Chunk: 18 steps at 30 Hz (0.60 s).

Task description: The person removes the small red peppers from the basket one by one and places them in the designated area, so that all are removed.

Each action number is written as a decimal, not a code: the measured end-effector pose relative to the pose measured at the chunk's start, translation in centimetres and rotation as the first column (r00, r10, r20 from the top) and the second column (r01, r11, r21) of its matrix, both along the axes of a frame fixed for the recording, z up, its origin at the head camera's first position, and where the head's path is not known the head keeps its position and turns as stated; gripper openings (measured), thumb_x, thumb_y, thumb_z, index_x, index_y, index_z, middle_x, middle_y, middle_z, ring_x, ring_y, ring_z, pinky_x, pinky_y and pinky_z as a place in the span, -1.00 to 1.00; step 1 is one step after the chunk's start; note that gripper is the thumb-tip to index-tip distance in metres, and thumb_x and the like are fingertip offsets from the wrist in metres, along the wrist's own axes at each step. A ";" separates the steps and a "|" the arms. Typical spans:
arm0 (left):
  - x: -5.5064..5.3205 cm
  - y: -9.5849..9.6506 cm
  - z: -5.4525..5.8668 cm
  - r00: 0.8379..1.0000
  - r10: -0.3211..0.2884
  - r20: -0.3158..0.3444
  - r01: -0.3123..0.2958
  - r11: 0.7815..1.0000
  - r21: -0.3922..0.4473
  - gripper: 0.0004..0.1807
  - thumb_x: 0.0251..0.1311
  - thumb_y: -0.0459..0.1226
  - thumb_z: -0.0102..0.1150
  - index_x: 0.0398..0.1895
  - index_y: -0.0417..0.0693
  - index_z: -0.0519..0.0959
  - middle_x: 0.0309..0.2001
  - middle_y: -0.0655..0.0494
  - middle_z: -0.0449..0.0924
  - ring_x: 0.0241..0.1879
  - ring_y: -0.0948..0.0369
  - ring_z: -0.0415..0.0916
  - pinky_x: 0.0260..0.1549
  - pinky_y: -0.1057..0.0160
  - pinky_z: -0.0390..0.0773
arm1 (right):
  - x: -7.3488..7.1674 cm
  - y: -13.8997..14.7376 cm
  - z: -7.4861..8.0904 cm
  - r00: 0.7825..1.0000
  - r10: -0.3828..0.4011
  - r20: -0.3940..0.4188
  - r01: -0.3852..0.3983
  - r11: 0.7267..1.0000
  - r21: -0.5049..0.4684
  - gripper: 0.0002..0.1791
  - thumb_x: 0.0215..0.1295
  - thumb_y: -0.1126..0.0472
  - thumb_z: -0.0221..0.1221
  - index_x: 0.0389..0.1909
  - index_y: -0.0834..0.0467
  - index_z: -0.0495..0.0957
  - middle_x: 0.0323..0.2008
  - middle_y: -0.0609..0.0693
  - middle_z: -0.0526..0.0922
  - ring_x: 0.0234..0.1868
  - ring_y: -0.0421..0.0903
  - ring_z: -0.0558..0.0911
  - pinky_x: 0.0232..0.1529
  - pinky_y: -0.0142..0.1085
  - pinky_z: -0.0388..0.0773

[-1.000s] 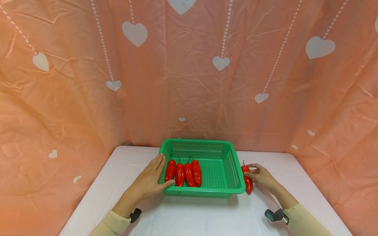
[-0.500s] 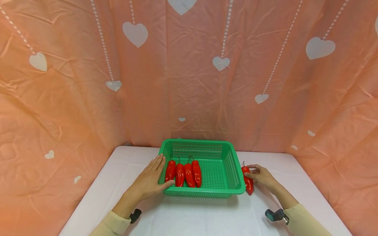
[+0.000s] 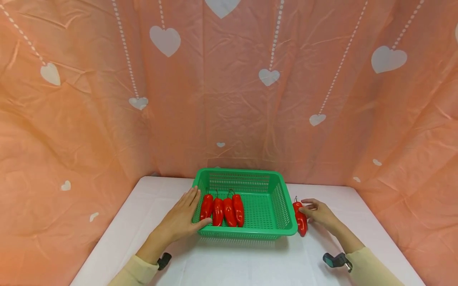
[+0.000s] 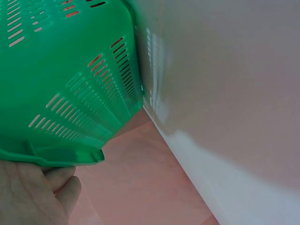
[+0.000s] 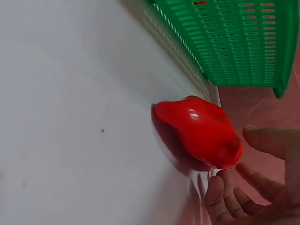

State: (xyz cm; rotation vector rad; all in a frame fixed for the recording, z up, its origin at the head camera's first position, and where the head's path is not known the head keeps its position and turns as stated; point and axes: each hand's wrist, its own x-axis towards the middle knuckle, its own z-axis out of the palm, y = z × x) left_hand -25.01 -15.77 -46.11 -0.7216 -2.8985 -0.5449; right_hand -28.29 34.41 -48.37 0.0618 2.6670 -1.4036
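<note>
"Head view: where do the peppers lie?"

"Four red peppers (image 3: pixel 229 212) side by side in the left half of the green basket (image 3: pixel 250 230), likely lined up to leave the right half free. One loose red pepper (image 3: pixel 301 223) on the white table (image 3: pixel 229 264), just beside the basket's right wall."

"Hands?"

"Left hand (image 3: pixel 180 216): fingers straight along the left rim, thumb over the front rim. Steadying it, I'd judge. Right hand (image 3: pixel 322 215): at the loose pepper."

"Left wrist view?"

"Fingers below the basket's rim. How hard they press, cannot tell."

"Right wrist view: a grip?"

"None seen. Fingers bent but parted, thumb clear of the loose pepper; whether a fingertip touches, cannot tell. Table seems to bear its weight."

"Changed since a second ago?"

"Right hand eased slightly rightward, looser; loose pepper barely shifted. Left hand, basket, four peppers: same."
</note>
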 end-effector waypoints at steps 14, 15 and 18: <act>-0.1 0.0 0.0 1.000 0.000 0.005 0.000 1.000 -0.007 0.21 0.40 0.42 0.03 0.68 -0.40 0.05 0.72 -0.27 -0.04 0.72 -0.18 -0.14 0.65 -0.17 0.03 | 0.5 -0.3 1.7 0.998 0.001 -0.070 0.003 0.998 0.056 -0.37 0.55 0.13 0.29 0.46 0.38 0.40 0.18 0.40 0.61 0.06 0.21 0.68 -0.08 -0.13 0.81; -0.1 0.0 0.0 1.000 -0.001 0.003 0.001 1.000 -0.007 0.21 0.40 0.42 0.03 0.68 -0.40 0.06 0.72 -0.27 -0.04 0.72 -0.18 -0.14 0.65 -0.17 0.03 | 0.6 -0.3 1.9 0.997 0.006 -0.078 -0.002 0.998 0.058 -0.37 0.55 0.13 0.28 0.46 0.39 0.39 0.17 0.40 0.61 0.06 0.23 0.68 -0.08 -0.13 0.81; -0.1 0.0 0.0 1.000 -0.001 -0.001 0.001 1.000 -0.006 0.20 0.40 0.41 0.03 0.68 -0.40 0.06 0.72 -0.27 -0.03 0.72 -0.18 -0.13 0.65 -0.17 0.03 | 0.7 -0.5 2.4 0.995 0.003 -0.097 0.002 0.999 0.052 -0.38 0.56 0.13 0.28 0.46 0.37 0.40 0.18 0.40 0.62 0.09 0.27 0.68 -0.06 -0.10 0.81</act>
